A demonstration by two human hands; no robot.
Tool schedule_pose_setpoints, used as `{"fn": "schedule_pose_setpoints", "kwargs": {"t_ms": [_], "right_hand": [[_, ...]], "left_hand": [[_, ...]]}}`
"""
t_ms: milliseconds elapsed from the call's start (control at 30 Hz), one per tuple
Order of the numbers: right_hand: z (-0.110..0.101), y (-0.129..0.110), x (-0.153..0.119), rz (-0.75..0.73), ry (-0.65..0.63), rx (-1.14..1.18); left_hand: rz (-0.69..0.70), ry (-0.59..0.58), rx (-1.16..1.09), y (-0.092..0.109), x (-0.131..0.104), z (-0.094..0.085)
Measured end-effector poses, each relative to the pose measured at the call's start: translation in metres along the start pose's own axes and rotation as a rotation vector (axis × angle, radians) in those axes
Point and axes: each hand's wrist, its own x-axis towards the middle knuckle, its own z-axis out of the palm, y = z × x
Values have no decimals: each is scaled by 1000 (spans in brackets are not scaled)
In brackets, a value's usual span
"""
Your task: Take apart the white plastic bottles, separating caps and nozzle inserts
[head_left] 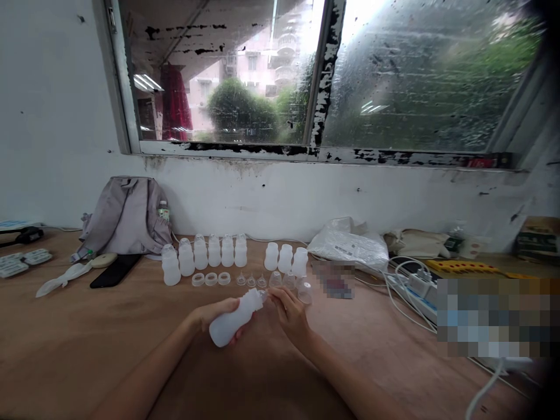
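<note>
My left hand (pixel 217 309) is wrapped around a frosted white baby bottle (pixel 228 325), which tilts with its neck up to the right. At the bottle's mouth, the fingers of my right hand (pixel 291 315) pinch a clear bottle nipple (pixel 263 295), partly hidden by the fingertips. Just beyond my hands, three white collar rings (pixel 211 279) lie in a row beside small clear nipples (pixel 251 280). Three clear dome caps (pixel 289 280) continue that row to the right. Behind stand several capped bottles (pixel 214 252) on the left and three uncapped bottles (pixel 286 256) on the right.
A grey backpack (pixel 129 216) leans on the wall at left, with a black phone (pixel 115 271) before it. A plastic-wrapped package (pixel 350 245) lies behind to the right. White cables (pixel 400 300) and a yellow strip (pixel 464 268) occupy the right side.
</note>
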Motion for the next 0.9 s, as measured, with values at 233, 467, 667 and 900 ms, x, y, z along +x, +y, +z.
{"fn": "schedule_pose_setpoints", "kwargs": {"t_ms": [233,467,667,900], "right_hand": [[-2,2,1,15,40,-73],[-2,6,4,96,-58,-216],[-3,6,5,162,-93,-308],[-2,9,4,188,-126,-378]], "left_hand": [[194,310,-243,1,5,-3],[473,675,93,-9,23,-16],[434,791,427,-15,25,-20],[543,993,702,24,43,-33]]}}
